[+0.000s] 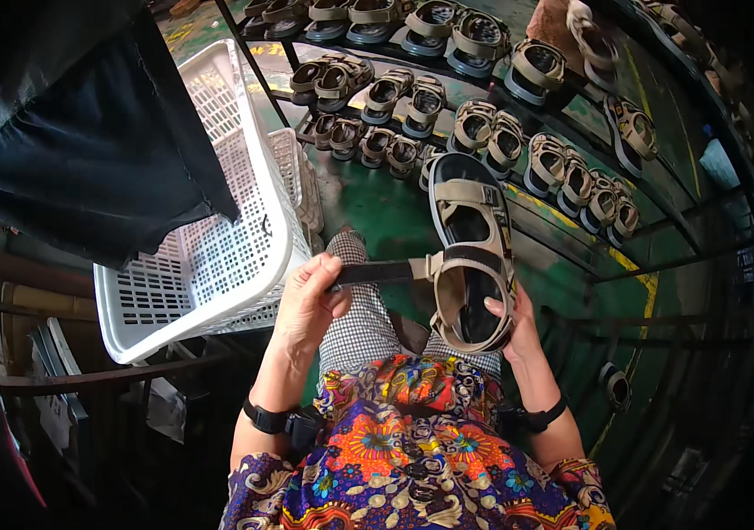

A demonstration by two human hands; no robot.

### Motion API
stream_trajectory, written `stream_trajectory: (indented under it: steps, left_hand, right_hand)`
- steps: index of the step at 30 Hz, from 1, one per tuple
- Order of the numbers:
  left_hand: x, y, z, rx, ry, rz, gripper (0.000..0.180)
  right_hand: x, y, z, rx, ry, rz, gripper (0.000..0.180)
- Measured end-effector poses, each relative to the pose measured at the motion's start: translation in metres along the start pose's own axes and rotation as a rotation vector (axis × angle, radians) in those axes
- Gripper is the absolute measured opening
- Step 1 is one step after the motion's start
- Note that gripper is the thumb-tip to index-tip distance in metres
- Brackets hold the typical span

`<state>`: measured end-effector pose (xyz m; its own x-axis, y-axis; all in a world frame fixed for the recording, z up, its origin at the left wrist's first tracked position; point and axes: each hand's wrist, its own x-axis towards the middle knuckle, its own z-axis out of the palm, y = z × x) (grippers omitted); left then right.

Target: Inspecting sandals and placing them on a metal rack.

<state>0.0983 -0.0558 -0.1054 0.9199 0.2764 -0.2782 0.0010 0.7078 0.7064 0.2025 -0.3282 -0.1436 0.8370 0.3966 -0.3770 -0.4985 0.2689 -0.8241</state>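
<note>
Over my lap I hold a beige and black sandal point(474, 247), its toe pointing away from me. My right hand point(520, 325) is closed around the heel end, with the thumb on the footbed edge. Between the thumb and fingers of my left hand point(313, 290) is pinched the free end of the sandal's black ankle strap point(377, 272). The strap stretches out to the left, nearly straight, from a beige loop on the sandal's side. The fingers of my right hand under the sole are partly hidden.
A white plastic basket point(281, 225) with slotted walls stands at the left, a black cloth point(103, 150) hanging over it. Ahead, dark metal racks point(536, 234) carry rows of similar sandals point(474, 124). A lone sandal point(615, 387) lies low at the right. The floor point(386, 203) is green.
</note>
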Motion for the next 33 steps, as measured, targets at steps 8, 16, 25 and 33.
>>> stream_trajectory:
  steps: [8,16,25,33]
  left_hand:
    - [0.007,0.005,0.019,0.486,0.082,0.220,0.015]
    - [0.021,-0.034,0.076,1.696,-0.289,0.939,0.019]
    - [0.014,-0.059,-0.003,0.962,-0.232,0.139,0.079]
    - [0.011,-0.120,-0.011,-0.452,0.175,-0.309,0.041]
  right_hand:
    - [0.008,0.018,-0.011,-0.336,-0.020,-0.203,0.065]
    - [0.008,0.036,0.005,-0.676,0.010,-0.422,0.060]
    - [0.005,0.019,0.018,-0.850,0.137,-0.563,0.054]
    - [-0.032,-0.008,0.099,-1.270,-0.523,-1.025,0.041]
